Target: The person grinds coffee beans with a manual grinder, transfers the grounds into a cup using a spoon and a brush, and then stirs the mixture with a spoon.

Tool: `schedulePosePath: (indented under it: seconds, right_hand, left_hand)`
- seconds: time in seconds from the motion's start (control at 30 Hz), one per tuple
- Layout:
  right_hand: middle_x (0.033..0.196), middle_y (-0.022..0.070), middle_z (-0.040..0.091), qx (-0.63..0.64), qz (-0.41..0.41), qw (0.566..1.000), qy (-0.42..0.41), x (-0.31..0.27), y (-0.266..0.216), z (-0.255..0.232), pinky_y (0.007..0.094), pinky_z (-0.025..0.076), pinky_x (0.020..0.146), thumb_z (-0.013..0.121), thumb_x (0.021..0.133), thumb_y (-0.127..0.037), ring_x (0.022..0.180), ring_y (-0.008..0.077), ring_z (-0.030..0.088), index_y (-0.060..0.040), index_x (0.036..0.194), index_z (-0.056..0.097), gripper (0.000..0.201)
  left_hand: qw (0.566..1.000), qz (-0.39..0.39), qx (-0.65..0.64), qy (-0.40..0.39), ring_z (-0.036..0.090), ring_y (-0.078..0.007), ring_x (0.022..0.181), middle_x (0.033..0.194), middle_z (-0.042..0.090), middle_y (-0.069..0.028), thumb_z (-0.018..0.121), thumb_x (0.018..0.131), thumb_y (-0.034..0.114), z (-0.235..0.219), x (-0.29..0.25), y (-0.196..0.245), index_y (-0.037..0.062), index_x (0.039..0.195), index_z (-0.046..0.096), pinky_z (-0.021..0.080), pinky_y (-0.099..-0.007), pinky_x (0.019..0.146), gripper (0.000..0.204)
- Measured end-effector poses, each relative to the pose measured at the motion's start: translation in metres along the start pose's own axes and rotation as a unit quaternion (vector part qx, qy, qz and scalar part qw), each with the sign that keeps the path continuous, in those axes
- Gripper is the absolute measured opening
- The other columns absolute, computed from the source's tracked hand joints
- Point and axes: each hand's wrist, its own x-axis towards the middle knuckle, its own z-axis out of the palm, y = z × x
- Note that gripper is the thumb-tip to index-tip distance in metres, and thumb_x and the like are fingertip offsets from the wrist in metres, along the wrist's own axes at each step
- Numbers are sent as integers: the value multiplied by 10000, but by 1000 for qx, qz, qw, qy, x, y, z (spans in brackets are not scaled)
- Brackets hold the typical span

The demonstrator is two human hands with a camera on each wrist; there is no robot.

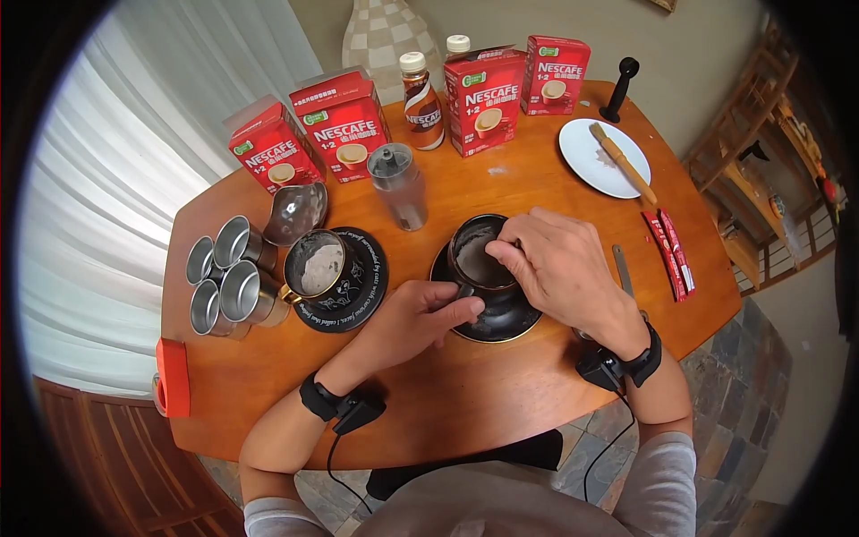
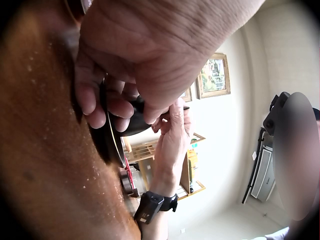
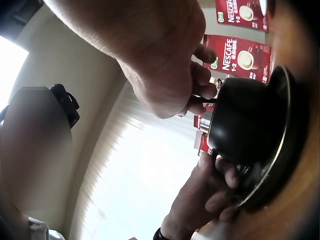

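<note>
Black cup (image 3: 240,122): upright on its gold-rimmed saucer (image 1: 510,329), toward the middle of the desk (image 1: 429,394). Left hand (image 1: 410,319): pinches the cup's handle (image 1: 464,291) between thumb and fingers. Right hand (image 1: 564,268): over the rim, fingers bent in and pinching a slender dark piece (image 3: 202,100); what it is cannot be told. The hands are close together, one on each side of the cup.

Handling, as judged: glazed ceramic, rigid, moderate in weight, smooth enough to slip and liable to chip. Sound holds are the handle, with a second hand steadying the wall; the rim is the poorer place to press, since an off-centre push could rock the cup. The contents cannot be clearly made out; a level carriage is advised. The saucer is wide and shallow, so the cup may slide on it.

Edges and room: the near edge of the desk runs beneath the forearms, with the widest working room between it and the saucer. Beyond the cup, to its left, stands a lidded clear canister (image 1: 407,210); farther left, a gold-handled cup (image 1: 297,283) of pale powder. A metal utensil handle (image 1: 623,268) lies just beside the right hand and limits movement that way.
</note>
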Motion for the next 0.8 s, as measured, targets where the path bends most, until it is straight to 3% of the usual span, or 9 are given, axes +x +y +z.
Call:
schedulePosePath:
  seconds: [0.8]
  right_hand:
    - [840, 49, 613, 24, -54, 998, -20, -4, -4, 8, 404, 517, 614, 737, 924, -180, 815, 266, 617, -72, 900, 665, 133]
  left_hand:
    - [998, 41, -12, 38, 525, -39, 573, 673, 593, 46, 680, 1047, 371, 6, 1, -10, 25, 830, 709, 443, -237, 521, 409]
